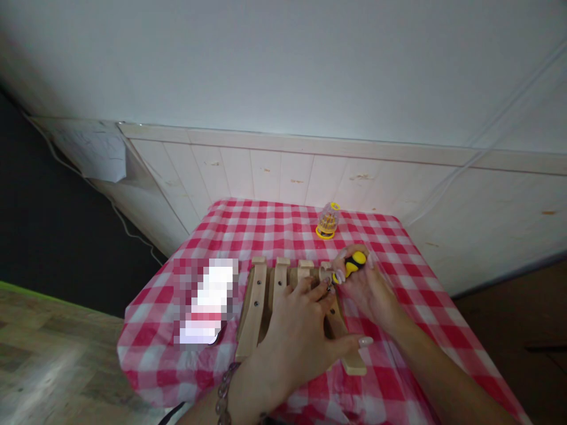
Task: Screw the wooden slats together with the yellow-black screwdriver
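Observation:
A wooden rack of several parallel slats [256, 301] lies flat on the red-and-white checked tablecloth [274, 230]. My left hand [301, 330] rests flat on the rack with its fingers spread, fingertips close to the screwdriver's tip. My right hand [365, 289] is closed around a stubby yellow-and-black screwdriver [354, 264], which points left into the rack's rightmost slat near its far end. A bead bracelet sits on my left wrist.
A small clear bit holder with a yellow base [328, 222] stands near the table's far edge. A blurred white and pink object [206, 301] lies left of the rack. White wall panelling stands behind the table; wooden floor shows at left and right.

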Demonstrator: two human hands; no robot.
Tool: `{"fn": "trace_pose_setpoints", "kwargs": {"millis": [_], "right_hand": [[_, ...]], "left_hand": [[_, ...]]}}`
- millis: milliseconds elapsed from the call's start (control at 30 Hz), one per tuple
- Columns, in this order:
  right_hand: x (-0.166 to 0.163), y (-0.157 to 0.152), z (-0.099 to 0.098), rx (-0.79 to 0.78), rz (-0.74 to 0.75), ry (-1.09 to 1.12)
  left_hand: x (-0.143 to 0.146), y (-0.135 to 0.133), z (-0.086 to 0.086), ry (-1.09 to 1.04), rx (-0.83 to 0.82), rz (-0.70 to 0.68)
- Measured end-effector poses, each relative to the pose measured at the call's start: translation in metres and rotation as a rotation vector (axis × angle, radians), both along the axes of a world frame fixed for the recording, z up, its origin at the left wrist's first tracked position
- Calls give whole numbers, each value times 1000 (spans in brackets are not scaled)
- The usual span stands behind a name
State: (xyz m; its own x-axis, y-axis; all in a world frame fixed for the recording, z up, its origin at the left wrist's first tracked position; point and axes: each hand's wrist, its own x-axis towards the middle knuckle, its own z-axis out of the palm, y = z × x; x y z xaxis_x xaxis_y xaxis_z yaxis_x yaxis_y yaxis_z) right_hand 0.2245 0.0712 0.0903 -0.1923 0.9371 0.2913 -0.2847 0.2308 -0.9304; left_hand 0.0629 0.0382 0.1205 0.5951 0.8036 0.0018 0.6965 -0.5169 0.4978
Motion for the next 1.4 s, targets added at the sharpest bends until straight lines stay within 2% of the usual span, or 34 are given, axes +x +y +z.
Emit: {"fn": "trace_pose_setpoints", "kwargs": {"millis": [133, 233, 367, 533, 600, 833, 967, 1200, 1267, 1400], "right_hand": [[7, 1, -3, 196, -5, -135], [9, 0, -3, 282, 60, -154], [2, -2, -7, 256, -14, -98], [-4, -3, -10, 51, -14, -34], [-3, -2, -12, 16, -11, -43], [5, -4, -8, 256, 57, -138], [3, -5, -4, 231, 91, -67], [-2, -2, -3, 1, 63, 75], [0, -1, -4, 28, 46, 49], [7, -1, -6, 183, 37, -62]], "left_hand": [[-1, -1, 4, -2, 6, 2], [-1, -2, 6, 5, 0, 5], [-1, -1, 7, 4, -6, -5], [0, 0, 9, 21, -5, -2], [0, 0, 8, 22, 4, -6], [-1, -1, 6, 3, 2, -3], [-1, -1, 8, 7, -12, -12], [-1, 0, 7, 8, -13, -14], [0, 1, 6, 7, -9, -11], [-1, 1, 8, 23, -18, -10]]}}
